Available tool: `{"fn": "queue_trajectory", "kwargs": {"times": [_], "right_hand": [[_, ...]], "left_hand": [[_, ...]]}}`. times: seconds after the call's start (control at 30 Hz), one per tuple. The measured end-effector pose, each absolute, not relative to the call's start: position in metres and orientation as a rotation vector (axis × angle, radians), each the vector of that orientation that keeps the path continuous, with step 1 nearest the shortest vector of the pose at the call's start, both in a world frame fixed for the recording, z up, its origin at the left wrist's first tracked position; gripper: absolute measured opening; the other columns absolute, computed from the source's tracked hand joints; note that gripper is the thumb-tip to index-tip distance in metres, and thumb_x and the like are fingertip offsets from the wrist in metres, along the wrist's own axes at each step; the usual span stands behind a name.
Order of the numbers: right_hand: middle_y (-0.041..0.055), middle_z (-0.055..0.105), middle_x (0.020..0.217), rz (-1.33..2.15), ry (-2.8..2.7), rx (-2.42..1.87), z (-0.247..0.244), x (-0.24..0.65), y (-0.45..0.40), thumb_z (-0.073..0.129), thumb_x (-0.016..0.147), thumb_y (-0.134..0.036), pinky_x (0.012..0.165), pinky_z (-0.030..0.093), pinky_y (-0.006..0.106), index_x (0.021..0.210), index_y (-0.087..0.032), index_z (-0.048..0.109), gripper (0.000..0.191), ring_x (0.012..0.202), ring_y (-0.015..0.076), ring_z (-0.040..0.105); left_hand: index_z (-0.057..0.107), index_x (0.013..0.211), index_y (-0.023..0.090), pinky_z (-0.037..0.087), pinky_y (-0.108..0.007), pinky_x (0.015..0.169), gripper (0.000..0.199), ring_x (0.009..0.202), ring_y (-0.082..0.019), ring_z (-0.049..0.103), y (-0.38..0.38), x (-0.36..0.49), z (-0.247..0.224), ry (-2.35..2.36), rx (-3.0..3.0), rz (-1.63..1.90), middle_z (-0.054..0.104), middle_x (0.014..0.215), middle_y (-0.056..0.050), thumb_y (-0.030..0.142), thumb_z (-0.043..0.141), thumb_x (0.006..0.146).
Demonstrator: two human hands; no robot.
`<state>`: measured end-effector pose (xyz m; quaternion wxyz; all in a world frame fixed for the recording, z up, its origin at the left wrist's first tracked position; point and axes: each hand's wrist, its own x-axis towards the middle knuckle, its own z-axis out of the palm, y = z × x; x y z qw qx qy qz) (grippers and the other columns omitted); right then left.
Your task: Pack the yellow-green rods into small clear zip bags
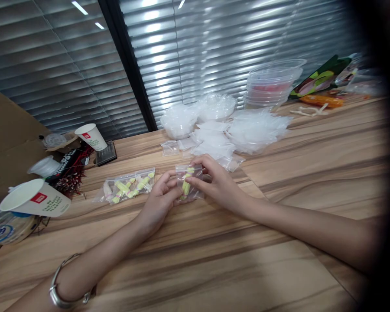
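Between my hands is a small clear zip bag (198, 172) with a yellow-green piece (186, 185) inside it. My left hand (165, 193) grips the bag's left side, its thumb and fingers closed on the plastic. From the right, my right hand (213, 182) pinches the same bag, thumb across its front and fingers behind the upper edge. Left of my left hand lie filled clear bags (126, 187) holding similar yellow-green pieces, overlapping in a row. Beyond my hands a loose pile of clear bags (211, 141) lies on the wooden table (188, 251).
Clear plastic bowls (180, 121) and stacked round tubs (269, 86) stand along the window blinds. At the left are a paper cup (35, 199), a farther paper cup (91, 136), a dark box (106, 154) and a lidded jar (11, 229). An orange packet (323, 101) lies at the back right.
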<state>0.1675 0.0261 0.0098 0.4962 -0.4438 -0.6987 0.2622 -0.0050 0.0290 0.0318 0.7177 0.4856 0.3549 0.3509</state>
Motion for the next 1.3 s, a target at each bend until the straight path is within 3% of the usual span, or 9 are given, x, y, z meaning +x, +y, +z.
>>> {"fn": "queue_trajectory", "kwargs": {"times": [0.43,0.63,0.97,1.3], "right_hand": [[0.0029,0.054,0.087,0.674,-1.57,-1.072,0.0008,0.1692,0.0322,0.066,0.077,-0.039,0.071,0.042,0.026,0.084,-0.017,0.05,0.028,0.08,0.0128,0.051],[0.0031,0.054,0.089,0.695,-1.526,-1.07,0.001,0.1684,0.0321,0.067,0.077,-0.034,0.072,0.042,0.026,0.086,-0.017,0.05,0.025,0.082,0.0129,0.051],[-0.0002,0.049,0.078,0.801,-1.361,-1.108,0.0016,0.1691,0.034,0.062,0.08,-0.041,0.06,0.037,0.021,0.092,-0.019,0.047,0.029,0.067,0.0091,0.045],[0.0003,0.05,0.079,0.831,-1.318,-1.071,0.0016,0.169,0.0354,0.063,0.079,-0.039,0.057,0.037,0.022,0.092,-0.019,0.047,0.029,0.067,0.0092,0.045]], "left_hand": [[0.054,0.106,0.022,0.055,-0.044,0.086,0.033,0.097,-0.02,0.063,0.0297,-0.0071,0.0305,0.782,1.061,0.749,0.064,0.109,-0.006,0.02,0.062,0.075],[0.054,0.107,0.022,0.055,-0.044,0.087,0.033,0.098,-0.021,0.064,0.03,-0.007,0.033,0.775,1.047,0.75,0.064,0.11,-0.006,0.02,0.061,0.076],[0.052,0.112,0.019,0.046,-0.034,0.1,0.038,0.103,-0.019,0.063,0.0312,-0.0064,0.0306,0.79,1.052,0.77,0.065,0.11,-0.008,0.02,0.064,0.076],[0.053,0.117,0.019,0.048,-0.032,0.094,0.051,0.097,-0.018,0.065,0.032,-0.0055,0.0272,0.984,1.273,0.788,0.067,0.107,-0.01,0.032,0.072,0.071]]}}
